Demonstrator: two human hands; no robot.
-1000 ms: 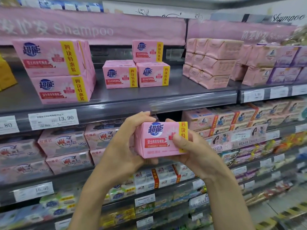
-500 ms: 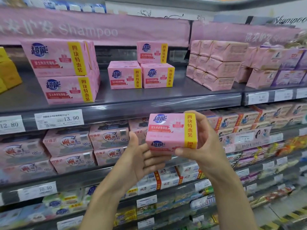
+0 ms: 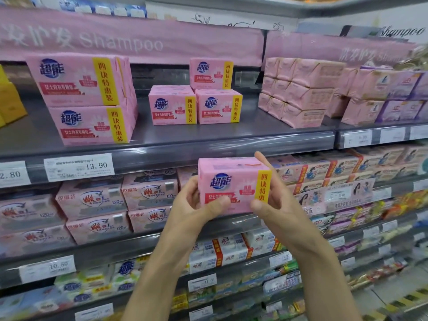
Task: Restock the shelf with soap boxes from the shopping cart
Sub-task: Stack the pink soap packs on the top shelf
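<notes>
I hold one pink soap box (image 3: 234, 181) with a yellow side band in front of the shelves, just below the edge of the grey shelf (image 3: 208, 137). My left hand (image 3: 194, 207) grips its left end, thumb across the front. My right hand (image 3: 275, 200) grips its right end, fingers behind and thumb at the lower corner. On the shelf stand matching boxes: a stack of two (image 3: 88, 98) at the left and three smaller-looking ones (image 3: 196, 103) in the middle, one of them on top. The shopping cart is out of view.
Bare shelf surface (image 3: 254, 126) lies in front of and to the right of the middle boxes. Plain pink soap packs (image 3: 301, 91) fill the right. Yellow packs (image 3: 9, 100) sit at the far left. A pink Shampoo banner (image 3: 120, 42) hangs above. Lower shelves are crowded with other soaps.
The box has turned upright to face me and risen towards the shelf edge. My left hand, which had opened beside it, now grips its left end again.
</notes>
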